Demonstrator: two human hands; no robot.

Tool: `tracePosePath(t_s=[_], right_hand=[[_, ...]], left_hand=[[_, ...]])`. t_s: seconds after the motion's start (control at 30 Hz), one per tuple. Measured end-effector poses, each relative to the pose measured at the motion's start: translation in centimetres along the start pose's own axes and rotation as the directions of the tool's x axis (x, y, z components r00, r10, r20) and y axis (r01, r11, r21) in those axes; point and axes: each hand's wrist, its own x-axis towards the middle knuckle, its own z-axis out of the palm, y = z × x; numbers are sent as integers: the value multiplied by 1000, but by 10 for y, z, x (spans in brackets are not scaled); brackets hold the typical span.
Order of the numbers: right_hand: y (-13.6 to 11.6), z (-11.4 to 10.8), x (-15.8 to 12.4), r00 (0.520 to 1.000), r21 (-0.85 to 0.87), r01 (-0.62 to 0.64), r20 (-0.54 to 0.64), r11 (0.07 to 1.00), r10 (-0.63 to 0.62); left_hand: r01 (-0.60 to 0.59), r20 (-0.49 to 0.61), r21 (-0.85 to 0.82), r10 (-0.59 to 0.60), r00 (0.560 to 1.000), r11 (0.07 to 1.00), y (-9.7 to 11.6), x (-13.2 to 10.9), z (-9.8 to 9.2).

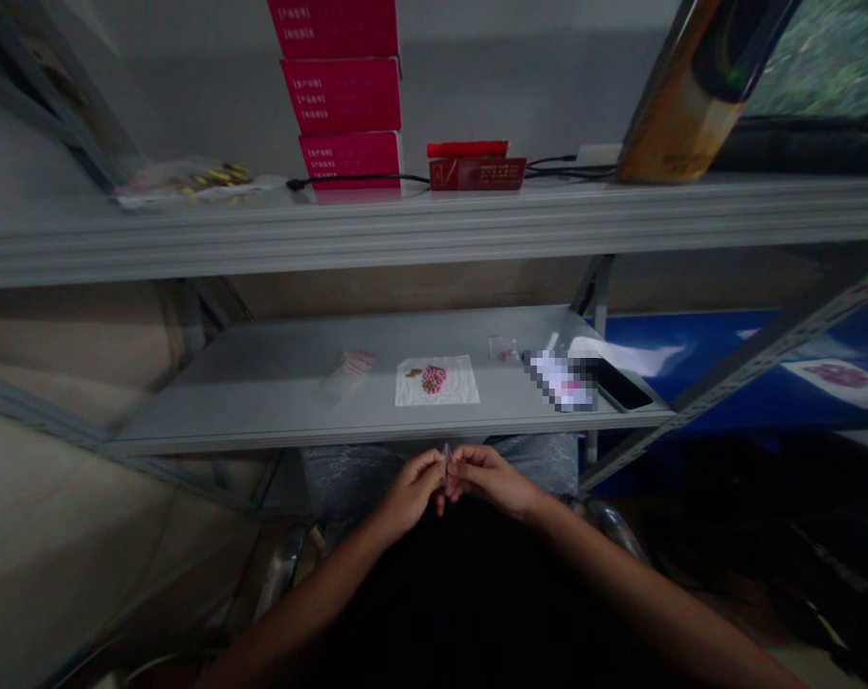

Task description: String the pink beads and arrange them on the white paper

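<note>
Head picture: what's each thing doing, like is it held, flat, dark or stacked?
left hand: pinching thin item
right hand: pinching it too
white sheet: flat
pink pieces: heaped on sheet
clear plastic: lying
small bag: lying, reddish inside
phone: lying, screen dark
pink boxes: stacked

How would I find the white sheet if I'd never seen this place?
Start at the grey metal rack and drop to its lower shelf. Near the middle, a white sheet lies between clear plastic bags on the left and a small clear bag on the right. Unlike either, it is white and carries a heap of pink and gold-coloured pieces.
</note>
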Motion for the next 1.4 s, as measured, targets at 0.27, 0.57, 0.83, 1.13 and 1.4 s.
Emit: tracePosePath(t_s=[0.27, 0.57, 0.83, 1.13, 1.4], right_hand=[[-10, -2, 3, 985, -129, 55, -155, 990, -75], [-12, 0, 0, 991, -141, 85, -95, 986, -99], [-6, -5, 2, 993, -68, 85, -82, 994, -90], [-23, 3, -7, 957, -272, 243, -90, 931, -276], [-25, 4, -11, 925, -646, 301, 20, 702, -378]], left_hand=[[-92, -185, 313, 156, 970, 945, 2, -1, -13], [-327, -24, 571, 414, 910, 753, 18, -14, -6], [-240, -62, 460, 300, 952, 855, 9, -7, -13], [-82, -189, 139, 108, 976, 987, 12, 1, -15], [69, -91, -152, -84, 992, 986, -1, 4, -12]])
